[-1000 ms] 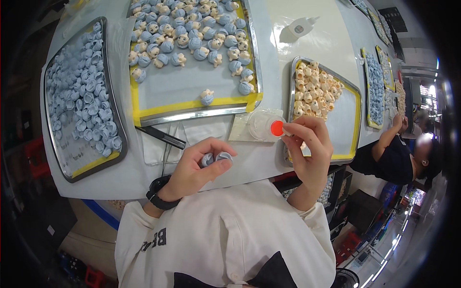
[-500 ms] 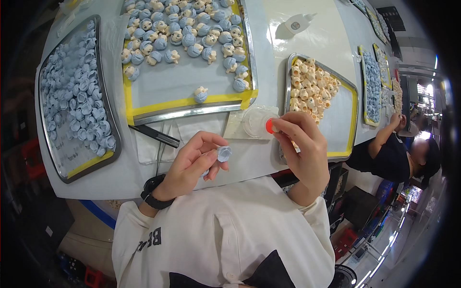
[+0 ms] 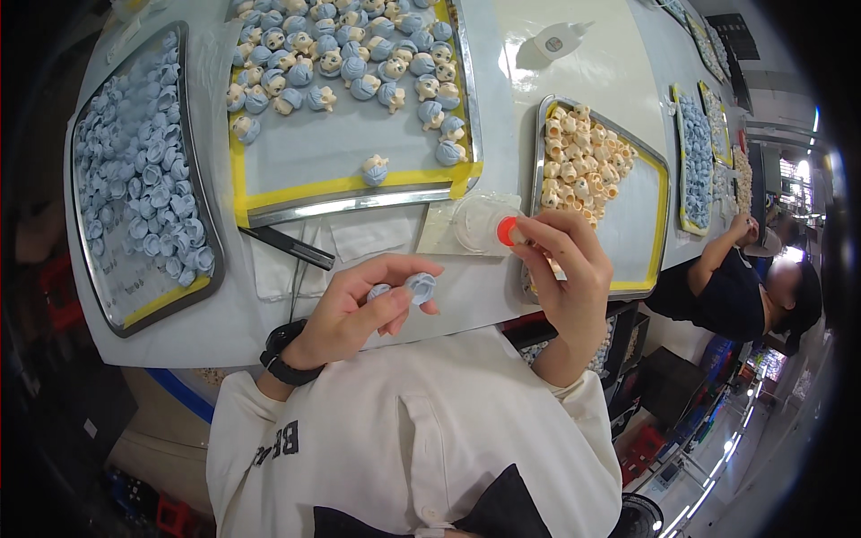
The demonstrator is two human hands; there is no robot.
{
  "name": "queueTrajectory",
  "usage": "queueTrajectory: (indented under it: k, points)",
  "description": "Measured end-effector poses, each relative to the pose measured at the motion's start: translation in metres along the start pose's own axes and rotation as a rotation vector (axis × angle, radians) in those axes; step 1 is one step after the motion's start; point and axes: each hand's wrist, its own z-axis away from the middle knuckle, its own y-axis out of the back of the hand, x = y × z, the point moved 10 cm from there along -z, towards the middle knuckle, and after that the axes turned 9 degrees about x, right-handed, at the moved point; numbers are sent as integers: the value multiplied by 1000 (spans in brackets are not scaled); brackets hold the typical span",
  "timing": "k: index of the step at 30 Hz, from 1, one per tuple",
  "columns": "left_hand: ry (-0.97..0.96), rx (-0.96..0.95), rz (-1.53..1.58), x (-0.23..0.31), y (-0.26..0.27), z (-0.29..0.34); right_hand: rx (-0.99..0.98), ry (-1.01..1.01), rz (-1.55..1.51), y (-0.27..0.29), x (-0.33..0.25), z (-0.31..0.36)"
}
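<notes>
At the fingertips of my left hand (image 3: 363, 305) is a hollow light-blue doll hair piece (image 3: 422, 288), its opening turned up. A second blue piece (image 3: 378, 291) shows between the fingers of the same hand. My right hand (image 3: 574, 269) pinches a small red round object (image 3: 508, 231) between thumb and fingers; whatever lies behind the fingers is hidden. It is held beside a clear round container (image 3: 473, 222), which rests on a pale square sheet (image 3: 436, 235). One finished doll head (image 3: 375, 170) with blue hair sits alone near the front of the large tray (image 3: 309, 161).
Many doll heads fill the large tray's back. A left tray (image 3: 168, 305) holds blue hair pieces; a right tray (image 3: 635, 224) holds cream face pieces (image 3: 581, 157). A black flat tool (image 3: 289, 247) lies before my left hand. A white bottle (image 3: 558, 41) stands behind. Another person (image 3: 731, 291) works at right.
My left hand has turned the hair piece so its hollow shows, and the second blue piece has come into fuller view. My right hand stays nearly in place with the red object.
</notes>
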Motion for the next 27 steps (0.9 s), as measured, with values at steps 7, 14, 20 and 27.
queueTrajectory:
  k: [7, 14, 20, 27]
  points:
    - [-110, 102, -74, 9, 7, 2, 146, -9, -16, 7, 3, 12]
    - [-305, 184, -230, 24, 6, 4, 212, -92, -355, 10, -23, 28]
    - [-424, 159, -343, 33, -1, 8, 72, 2, -542, -13, -43, 22]
    - [-452, 147, -374, 35, -3, 11, -70, 26, -473, -33, -46, 26]
